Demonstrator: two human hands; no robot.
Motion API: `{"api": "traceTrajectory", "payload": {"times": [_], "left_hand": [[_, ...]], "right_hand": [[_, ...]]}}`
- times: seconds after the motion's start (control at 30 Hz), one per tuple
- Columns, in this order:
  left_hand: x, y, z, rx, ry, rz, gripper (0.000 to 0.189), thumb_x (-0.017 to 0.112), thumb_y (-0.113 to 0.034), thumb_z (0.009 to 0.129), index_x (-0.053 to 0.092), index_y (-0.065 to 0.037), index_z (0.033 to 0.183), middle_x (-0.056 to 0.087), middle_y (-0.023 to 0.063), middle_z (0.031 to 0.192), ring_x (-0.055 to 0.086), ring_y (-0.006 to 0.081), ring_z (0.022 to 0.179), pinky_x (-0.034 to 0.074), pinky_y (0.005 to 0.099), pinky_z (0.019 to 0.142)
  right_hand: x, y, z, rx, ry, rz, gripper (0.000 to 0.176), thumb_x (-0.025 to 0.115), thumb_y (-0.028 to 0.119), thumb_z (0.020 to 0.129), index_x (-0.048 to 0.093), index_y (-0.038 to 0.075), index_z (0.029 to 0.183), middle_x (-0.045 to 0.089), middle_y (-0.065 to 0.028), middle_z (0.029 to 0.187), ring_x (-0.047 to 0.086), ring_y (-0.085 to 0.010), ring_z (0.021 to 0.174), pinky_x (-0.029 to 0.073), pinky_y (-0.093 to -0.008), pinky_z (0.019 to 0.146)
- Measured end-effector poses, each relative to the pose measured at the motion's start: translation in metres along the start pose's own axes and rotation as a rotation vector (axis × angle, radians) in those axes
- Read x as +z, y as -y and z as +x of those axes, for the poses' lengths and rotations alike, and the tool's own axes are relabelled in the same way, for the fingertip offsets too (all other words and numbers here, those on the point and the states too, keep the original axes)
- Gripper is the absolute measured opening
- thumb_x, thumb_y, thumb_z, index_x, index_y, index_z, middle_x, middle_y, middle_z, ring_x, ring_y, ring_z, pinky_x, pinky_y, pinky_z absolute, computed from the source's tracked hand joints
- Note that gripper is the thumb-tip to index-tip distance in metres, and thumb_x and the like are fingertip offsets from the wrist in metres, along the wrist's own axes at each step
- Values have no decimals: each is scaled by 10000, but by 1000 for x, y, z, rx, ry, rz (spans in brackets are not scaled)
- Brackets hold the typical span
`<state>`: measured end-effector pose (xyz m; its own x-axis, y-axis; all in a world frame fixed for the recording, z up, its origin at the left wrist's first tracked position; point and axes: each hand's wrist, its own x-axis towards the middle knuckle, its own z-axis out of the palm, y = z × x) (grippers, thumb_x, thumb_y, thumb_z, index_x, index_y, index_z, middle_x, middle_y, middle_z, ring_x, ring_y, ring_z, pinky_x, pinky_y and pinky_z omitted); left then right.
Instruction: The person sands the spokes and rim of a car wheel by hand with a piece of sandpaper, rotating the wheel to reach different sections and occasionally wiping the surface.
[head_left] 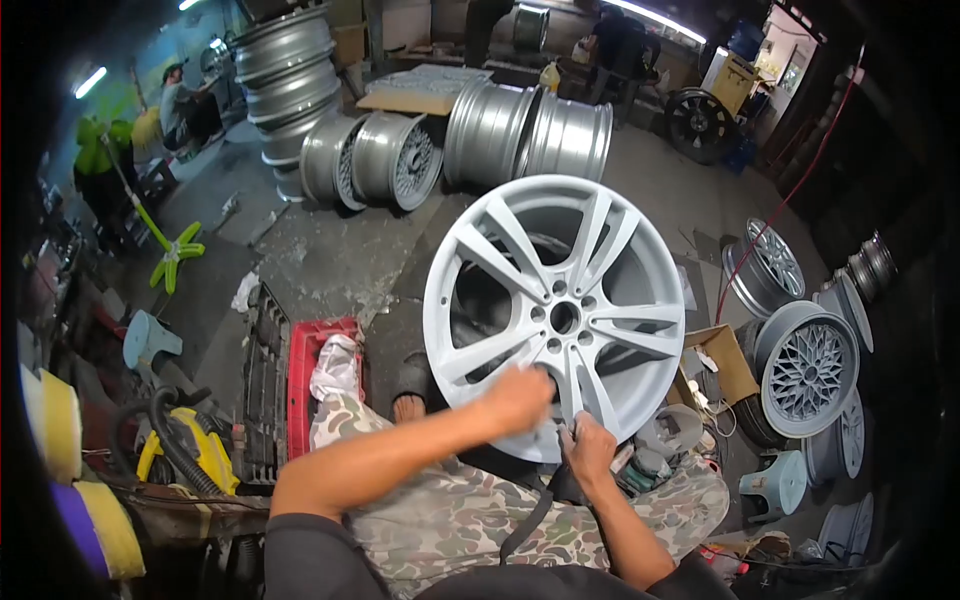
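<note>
A pale grey alloy wheel rim, with paired spokes and a ring of bolt holes, stands tilted in front of my knees. My left hand is over its lower spokes, smeared by motion; its fingers look curled, but I cannot make out what they hold. Close by, at the rim's lower edge, my right hand is closed on a dark flexible strip. The strip trails down across my camouflage trousers. Whether it also passes round a spoke is hidden.
Silver wheel barrels and a tall rim stack stand ahead. A red crate is left of my legs, with a yellow machine beyond. At right are a cardboard box, mesh-spoked wheel and stool. A person sits far left.
</note>
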<state>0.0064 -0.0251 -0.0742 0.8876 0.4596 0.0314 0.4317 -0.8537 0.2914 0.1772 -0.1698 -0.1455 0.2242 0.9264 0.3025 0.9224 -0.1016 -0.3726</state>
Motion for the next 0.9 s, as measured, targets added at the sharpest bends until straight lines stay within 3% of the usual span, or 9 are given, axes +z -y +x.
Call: {"api": "traceTrajectory", "payload": {"times": [0.13, 0.23, 0.33, 0.4, 0.5, 0.57, 0.63, 0.77, 0.9], "left_hand": [[62, -37, -28, 143, 339, 29, 552, 768, -407, 853, 657, 26, 1177, 650, 209, 1204, 636, 375, 1142, 515, 529, 938], [75, -50, -54, 126, 426, 84, 874, 788, -411, 832, 463, 95, 1465, 471, 293, 1501, 511, 423, 1353, 461, 568, 1056], [92, -58, -68, 96, 310, 262, 764, 688, -346, 906, 451, 91, 1486, 462, 336, 1500, 504, 462, 1358, 441, 611, 1069], [100, -62, -72, 59, 279, 411, 563, 481, -223, 989, 499, 77, 1465, 546, 362, 1408, 544, 486, 1298, 431, 673, 1037], [79, -68, -63, -145, 436, 409, 634, 657, -354, 921, 568, 63, 1391, 559, 356, 1399, 555, 483, 1285, 464, 635, 1008], [27, -64, -40, -125, 720, 312, 524, 708, -470, 893, 752, -27, 1170, 722, 206, 1212, 671, 375, 1174, 537, 549, 942], [7, -43, -37, -130, 609, 169, 455, 669, -481, 928, 796, -52, 1007, 773, 169, 1028, 750, 337, 989, 598, 449, 819], [-74, -9, -31, -194, 490, -52, 551, 628, -520, 962, 758, 8, 1049, 747, 240, 989, 729, 400, 977, 576, 490, 875], [-103, 30, -33, -306, 285, -126, 498, 662, -431, 959, 739, 24, 1147, 733, 284, 1001, 709, 426, 1006, 556, 478, 915]], "right_hand": [[2, -3, -1, 22, -26, 10, 282, 810, 195, 811, 565, 53, 818, 607, -173, 729, 647, -415, 714, 497, -499, 638], [-20, -3, -36, 161, -12, 29, 295, 811, 248, 823, 597, 46, 816, 633, -186, 717, 653, -426, 707, 495, -511, 640], [-35, 1, -28, 233, 16, 19, 319, 807, 298, 834, 623, 38, 829, 657, -204, 718, 664, -435, 711, 494, -526, 643], [-15, -12, -8, 201, 19, 34, 335, 788, 334, 851, 630, 39, 839, 661, -205, 733, 663, -437, 716, 492, -535, 645], [1, -5, 56, 135, -110, 25, 327, 762, 323, 874, 602, 38, 865, 658, -201, 761, 662, -436, 745, 499, -533, 658], [0, 8, 86, 121, -147, -5, 306, 768, 279, 872, 597, 27, 902, 673, -187, 774, 672, -432, 761, 506, -533, 676], [-2, 13, 80, 184, -80, -4, 304, 785, 264, 854, 598, 28, 893, 681, -190, 754, 683, -427, 759, 518, -521, 677], [-14, 6, 25, 333, 128, 26, 302, 794, 257, 841, 593, 32, 832, 678, -187, 725, 688, -412, 744, 525, -510, 675], [6, 1, 63, 94, 54, -24, 301, 812, 246, 815, 590, 43, 802, 649, -180, 716, 670, -414, 740, 515, -510, 665]]}}
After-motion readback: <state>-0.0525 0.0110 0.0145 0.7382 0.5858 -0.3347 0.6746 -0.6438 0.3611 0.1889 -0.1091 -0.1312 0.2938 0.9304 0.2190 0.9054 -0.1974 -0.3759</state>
